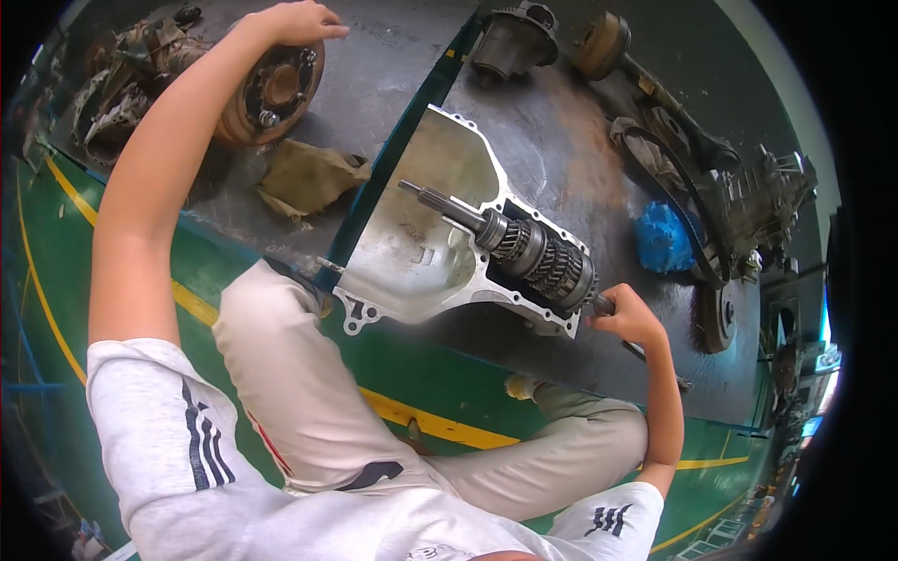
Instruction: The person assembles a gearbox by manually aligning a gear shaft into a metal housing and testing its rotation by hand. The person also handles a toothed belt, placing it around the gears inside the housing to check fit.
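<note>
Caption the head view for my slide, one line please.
Right hand grips one end of a gear shaft lying in an open metal housing; left hand near a round drum.

There is one gear shaft [531,257], one open housing [416,220]

Gear shaft assembly [545,265] lies in the transmission housing [458,264], on the workbench [566,173]. Left of the housing: rag [311,179], brake drum [282,86] behind it. Behind the housing: casing [512,45]. Farther right: drive shaft [668,99].
</note>
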A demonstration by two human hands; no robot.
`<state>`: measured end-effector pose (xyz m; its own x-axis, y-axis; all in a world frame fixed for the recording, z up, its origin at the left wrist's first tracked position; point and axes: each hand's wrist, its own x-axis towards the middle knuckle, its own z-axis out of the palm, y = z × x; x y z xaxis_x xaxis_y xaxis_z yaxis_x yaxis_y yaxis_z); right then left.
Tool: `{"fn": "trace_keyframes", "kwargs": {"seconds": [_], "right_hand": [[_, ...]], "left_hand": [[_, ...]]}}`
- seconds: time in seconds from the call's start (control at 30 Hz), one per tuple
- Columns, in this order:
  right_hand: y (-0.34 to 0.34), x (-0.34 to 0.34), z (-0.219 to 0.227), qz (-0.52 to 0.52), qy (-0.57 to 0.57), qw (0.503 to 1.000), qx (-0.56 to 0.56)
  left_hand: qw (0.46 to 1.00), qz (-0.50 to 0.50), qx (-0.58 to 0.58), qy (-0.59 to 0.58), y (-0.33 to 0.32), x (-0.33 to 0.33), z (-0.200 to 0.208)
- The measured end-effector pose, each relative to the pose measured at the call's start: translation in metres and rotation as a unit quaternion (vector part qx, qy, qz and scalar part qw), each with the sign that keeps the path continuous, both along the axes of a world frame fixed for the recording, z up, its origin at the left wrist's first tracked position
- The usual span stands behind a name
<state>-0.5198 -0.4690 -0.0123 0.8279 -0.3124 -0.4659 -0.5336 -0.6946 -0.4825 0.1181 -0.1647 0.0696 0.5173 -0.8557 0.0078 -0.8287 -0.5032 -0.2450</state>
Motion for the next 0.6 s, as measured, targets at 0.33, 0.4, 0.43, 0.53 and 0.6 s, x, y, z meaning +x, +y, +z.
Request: {"fn": "trace_keyframes", "kwargs": {"seconds": [0.33, 0.4, 0.43, 0.53, 0.6], "right_hand": [[0.007, 0.0, 0.003, -0.025, 0.009, 1.0, 0.0], [0.01, 0.002, 0.006, -0.027, 0.011, 1.0, 0.0], [0.011, 0.002, 0.007, -0.016, 0.012, 1.0, -0.007], [0.013, 0.002, 0.008, -0.007, 0.007, 0.999, -0.03], [0.013, 0.001, 0.008, -0.002, -0.006, 0.999, -0.032]], "left_hand": [[0.927, -0.123, -0.292, -0.202, 0.102, -0.068, -0.046], [0.912, -0.111, -0.356, -0.173, 0.127, -0.087, -0.07], [0.908, -0.1, -0.383, -0.134, 0.14, -0.099, -0.08], [0.911, -0.05, -0.409, -0.029, 0.187, -0.145, -0.106], [0.921, -0.04, -0.384, 0.049, 0.221, -0.178, -0.116]]}}
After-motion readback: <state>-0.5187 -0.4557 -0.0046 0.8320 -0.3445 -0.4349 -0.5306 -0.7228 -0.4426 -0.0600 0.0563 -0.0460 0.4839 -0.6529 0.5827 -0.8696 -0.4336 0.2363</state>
